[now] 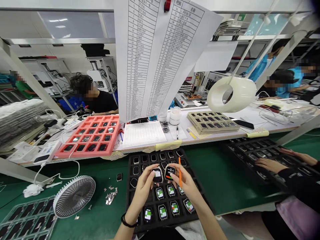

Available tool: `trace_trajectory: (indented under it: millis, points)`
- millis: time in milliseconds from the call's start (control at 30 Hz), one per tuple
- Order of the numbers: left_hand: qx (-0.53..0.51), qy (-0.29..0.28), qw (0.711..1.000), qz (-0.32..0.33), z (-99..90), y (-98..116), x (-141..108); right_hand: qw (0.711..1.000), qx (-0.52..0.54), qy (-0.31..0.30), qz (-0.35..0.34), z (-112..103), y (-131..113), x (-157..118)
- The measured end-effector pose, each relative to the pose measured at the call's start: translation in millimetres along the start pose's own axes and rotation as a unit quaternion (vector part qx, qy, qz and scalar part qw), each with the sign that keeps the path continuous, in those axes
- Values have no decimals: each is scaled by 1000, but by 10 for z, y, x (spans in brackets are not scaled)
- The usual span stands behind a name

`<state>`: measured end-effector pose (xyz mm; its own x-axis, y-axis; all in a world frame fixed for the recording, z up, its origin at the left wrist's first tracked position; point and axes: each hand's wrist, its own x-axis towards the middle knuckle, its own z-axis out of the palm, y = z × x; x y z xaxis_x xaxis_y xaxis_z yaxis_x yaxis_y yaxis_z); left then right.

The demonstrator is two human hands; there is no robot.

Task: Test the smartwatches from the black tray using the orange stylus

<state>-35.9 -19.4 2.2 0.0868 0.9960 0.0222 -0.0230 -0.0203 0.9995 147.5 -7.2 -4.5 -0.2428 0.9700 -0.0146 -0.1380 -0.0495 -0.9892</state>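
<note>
Over black plastic tray (130,200), left hand (143,186) gripping glossy watch (157,175), right hand (186,188) gripping second watch (169,173) and orange stick (179,173)

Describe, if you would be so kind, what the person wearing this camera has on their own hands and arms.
The left hand and right hand are bare, with no gloves. The left forearm and right forearm show no sleeve. The left wrist wears a thin black band, like a cord bracelet or hair tie; nothing shows on the right wrist.
</note>
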Motion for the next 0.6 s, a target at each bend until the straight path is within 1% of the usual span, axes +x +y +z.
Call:
trace_trajectory:
  millis: [167,500,600]
  points:
    - [1,15,1000,-3,3,14,5,1000,6,6,-4,11,6,8]
    - [-10,3,1000,-11,-38,-17,-10,1000,-6,9,2,11,8,11]
    - [-29,-15,999,-11,-43,-9,-18,1000,-7,12,4,16,1,16]
